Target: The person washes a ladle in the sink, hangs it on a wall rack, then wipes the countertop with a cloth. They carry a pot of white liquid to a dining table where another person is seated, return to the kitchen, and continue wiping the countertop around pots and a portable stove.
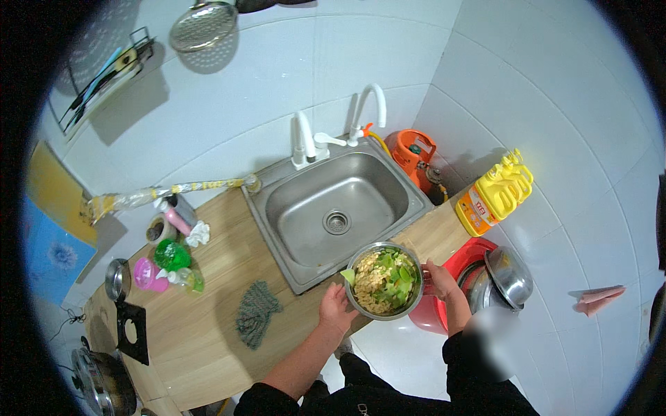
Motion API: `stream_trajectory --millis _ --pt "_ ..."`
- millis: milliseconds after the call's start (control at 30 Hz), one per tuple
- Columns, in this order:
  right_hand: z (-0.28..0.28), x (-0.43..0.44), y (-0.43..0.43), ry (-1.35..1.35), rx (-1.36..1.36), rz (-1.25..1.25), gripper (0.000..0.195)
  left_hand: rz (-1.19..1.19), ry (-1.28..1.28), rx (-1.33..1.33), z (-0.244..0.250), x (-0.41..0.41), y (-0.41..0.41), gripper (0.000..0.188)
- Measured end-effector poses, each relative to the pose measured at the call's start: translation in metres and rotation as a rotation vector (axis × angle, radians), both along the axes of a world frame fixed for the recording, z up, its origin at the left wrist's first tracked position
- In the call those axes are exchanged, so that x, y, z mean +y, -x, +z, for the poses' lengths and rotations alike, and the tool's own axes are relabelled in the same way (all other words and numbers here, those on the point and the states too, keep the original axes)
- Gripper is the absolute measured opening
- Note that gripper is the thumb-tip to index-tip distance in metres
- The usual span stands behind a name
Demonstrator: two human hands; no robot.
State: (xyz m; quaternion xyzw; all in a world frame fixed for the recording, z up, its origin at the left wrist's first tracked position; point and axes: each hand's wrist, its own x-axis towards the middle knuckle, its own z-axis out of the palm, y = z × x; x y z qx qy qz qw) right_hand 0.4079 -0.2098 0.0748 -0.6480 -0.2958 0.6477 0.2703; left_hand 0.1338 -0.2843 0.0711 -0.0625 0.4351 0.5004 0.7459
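Observation:
A round stainless-steel bowl is held between my two hands at the near edge of the sink. My left hand supports its left side, thumb and fingers against the wall. On the opposite side, my right hand grips the bowl near its rim. Inside lie green leafy scraps and a heap of tan, crumbly food bits. One pale green piece pokes over the left rim. Just beyond is the stainless-steel sink, its drain strainer visible.
White faucets rise behind the sink. An orange gas cylinder and yellow detergent jugs stand to the right. A red basin with metal bowls sits below them. A grey-green cloth lies on the wooden counter.

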Motion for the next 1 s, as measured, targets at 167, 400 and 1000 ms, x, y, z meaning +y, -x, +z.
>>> stream_trajectory --millis 167,400,1000 --pt "-0.009 0.034 -0.039 -0.036 -0.077 0.000 0.056 0.016 -0.002 -0.051 -0.009 0.031 -0.042 0.048" --pt "-0.026 0.060 -0.045 -0.198 -0.344 0.130 0.051 -0.191 -0.279 0.528 -0.040 0.026 -0.019 0.042" --pt "-0.075 -0.069 0.396 -0.965 -0.897 0.896 0.026 -0.133 -0.257 2.009 -0.079 -0.155 0.212 0.033"
